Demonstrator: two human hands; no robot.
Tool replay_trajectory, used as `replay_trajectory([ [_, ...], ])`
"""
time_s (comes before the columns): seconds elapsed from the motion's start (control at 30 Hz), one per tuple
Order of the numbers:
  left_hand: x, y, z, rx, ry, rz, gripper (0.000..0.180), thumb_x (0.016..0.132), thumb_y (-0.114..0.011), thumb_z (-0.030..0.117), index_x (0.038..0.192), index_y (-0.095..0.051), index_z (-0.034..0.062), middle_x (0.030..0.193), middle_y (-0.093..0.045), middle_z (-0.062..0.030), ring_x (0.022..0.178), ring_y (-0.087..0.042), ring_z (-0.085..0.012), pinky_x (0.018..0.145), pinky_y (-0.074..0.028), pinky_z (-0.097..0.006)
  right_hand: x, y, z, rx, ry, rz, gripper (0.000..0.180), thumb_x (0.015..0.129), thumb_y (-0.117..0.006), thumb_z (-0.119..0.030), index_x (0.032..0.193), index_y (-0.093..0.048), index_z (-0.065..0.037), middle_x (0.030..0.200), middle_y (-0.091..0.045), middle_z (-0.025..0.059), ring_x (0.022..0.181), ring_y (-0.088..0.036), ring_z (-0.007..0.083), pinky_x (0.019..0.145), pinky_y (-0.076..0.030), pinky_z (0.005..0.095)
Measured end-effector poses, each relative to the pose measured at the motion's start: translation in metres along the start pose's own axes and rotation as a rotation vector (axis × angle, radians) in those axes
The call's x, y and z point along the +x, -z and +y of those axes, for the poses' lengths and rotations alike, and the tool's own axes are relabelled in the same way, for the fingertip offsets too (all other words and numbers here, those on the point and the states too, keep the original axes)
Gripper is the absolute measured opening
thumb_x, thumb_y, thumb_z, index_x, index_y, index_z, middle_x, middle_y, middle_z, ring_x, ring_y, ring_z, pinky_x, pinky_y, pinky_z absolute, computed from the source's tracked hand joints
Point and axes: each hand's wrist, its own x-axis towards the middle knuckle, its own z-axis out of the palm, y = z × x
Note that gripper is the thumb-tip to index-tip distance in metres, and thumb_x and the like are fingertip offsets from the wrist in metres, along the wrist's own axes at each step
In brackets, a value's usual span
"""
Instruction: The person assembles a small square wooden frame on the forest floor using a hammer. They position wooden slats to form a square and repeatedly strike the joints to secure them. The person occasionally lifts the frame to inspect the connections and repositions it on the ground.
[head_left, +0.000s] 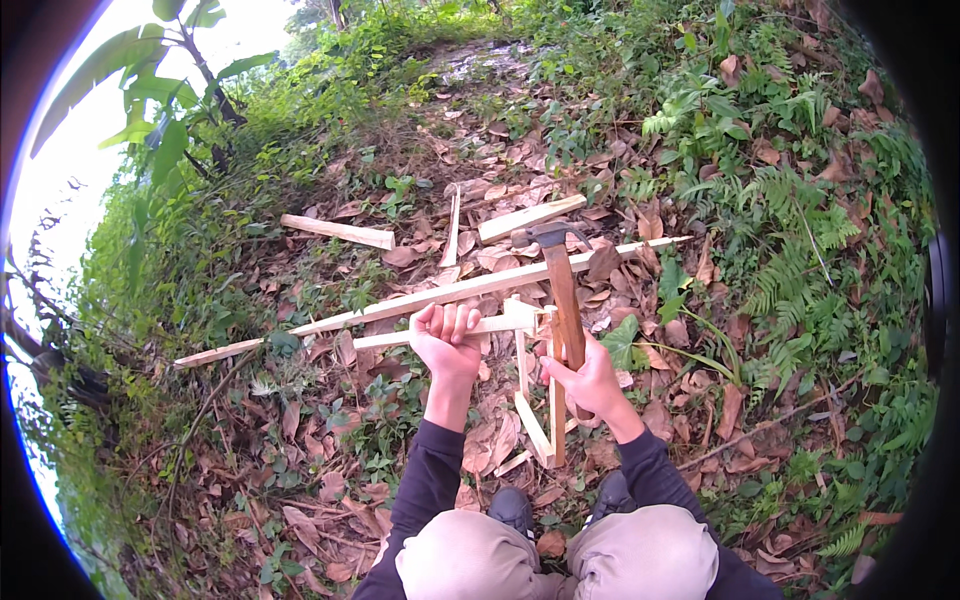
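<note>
My left hand (pixel 446 338) is closed round a short pale wooden strip (pixel 383 340), whose right end meets the top of a small frame of wooden slats (pixel 535 428). The frame stands among dry leaves just ahead of my shoes. In my right hand (pixel 592 380) is a claw hammer (pixel 564 290), gripped by its brown wooden handle. Its metal head points away from me, beyond the frame's top. The lower handle lies in front of part of the frame's right side. Whether there is a nail at the joint is too small to tell.
Beyond my hands a long thin wooden pole (pixel 440 292) lies slantwise. Farther off lie loose wood pieces (pixel 338 231), a narrow wedge (pixel 452 228) and a board (pixel 532 218). Ferns (pixel 790 280) crowd the right, with a broad-leaved plant (pixel 165 100) at far left. My shoes (pixel 512 508) are close below the frame.
</note>
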Motion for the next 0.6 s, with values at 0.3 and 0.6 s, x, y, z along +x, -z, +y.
replay_trajectory([
  [0.3,-0.019,0.016,-0.009,0.072,0.069,0.437,0.041,0.095,-0.071,0.043,0.076,-0.050,0.0130,0.079,-0.060,-0.0035,0.085,-0.068,-0.0222,0.101,-0.053,-0.054,-0.010,0.008,0.022,0.267,0.014,0.100,0.036,0.088,-0.074,0.008,0.119,-0.057,0.001,0.108,-0.073,0.0137,0.097,-0.074,0.0230,0.088,-0.061,0.0350],
  [0.6,-0.025,0.011,-0.027,-0.113,-0.003,0.466,0.047,0.100,-0.053,0.029,0.060,-0.032,0.0184,0.049,-0.030,0.0068,0.040,-0.028,-0.0106,0.048,-0.032,-0.030,-0.035,-0.004,0.034,-0.029,-0.003,0.094,0.029,0.094,-0.077,-0.012,0.114,-0.062,0.002,0.099,-0.075,0.0075,0.088,-0.072,0.0135,0.081,-0.059,0.0305],
])
